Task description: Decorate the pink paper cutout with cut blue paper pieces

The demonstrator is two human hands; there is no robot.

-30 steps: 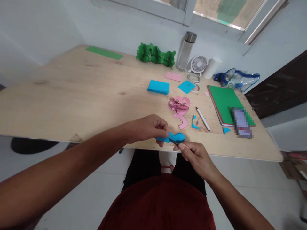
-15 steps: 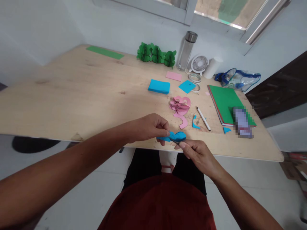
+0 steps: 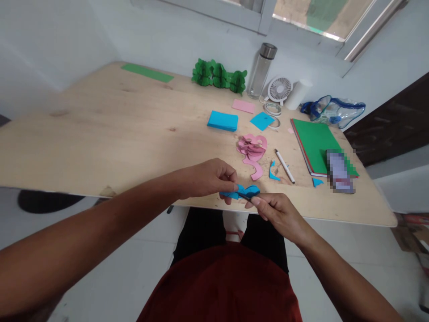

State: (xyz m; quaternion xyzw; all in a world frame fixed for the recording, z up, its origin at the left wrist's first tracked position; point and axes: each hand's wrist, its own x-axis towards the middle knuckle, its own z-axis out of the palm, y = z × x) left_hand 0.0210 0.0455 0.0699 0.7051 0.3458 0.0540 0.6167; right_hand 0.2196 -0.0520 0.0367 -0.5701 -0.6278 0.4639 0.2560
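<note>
Just over the table's front edge, my left hand (image 3: pixel 223 179) pinches a blue paper piece (image 3: pixel 250 191) with a curved, partly cut outline. My right hand (image 3: pixel 276 212) is closed around a pair of scissors (image 3: pixel 247 197), whose dark blades lie against the lower edge of that paper; its handles are hidden by my fingers. Beyond the hands lie pink paper cutouts (image 3: pixel 252 147), a curved blue scrap (image 3: pixel 273 173) and a white pen (image 3: pixel 284 166).
A stack of blue paper (image 3: pixel 223 120) lies mid-table. Behind stand a green paper decoration (image 3: pixel 219 77), a glass bottle (image 3: pixel 259 74) and a small fan (image 3: pixel 279 89). Tape rolls (image 3: pixel 272 108) lie before the fan. To the right are a green folder (image 3: pixel 313 143) and a clear pouch (image 3: pixel 340 111).
My right hand has shifted very slightly up with the scissors. The left hand still holds the blue paper in nearly the same spot.
</note>
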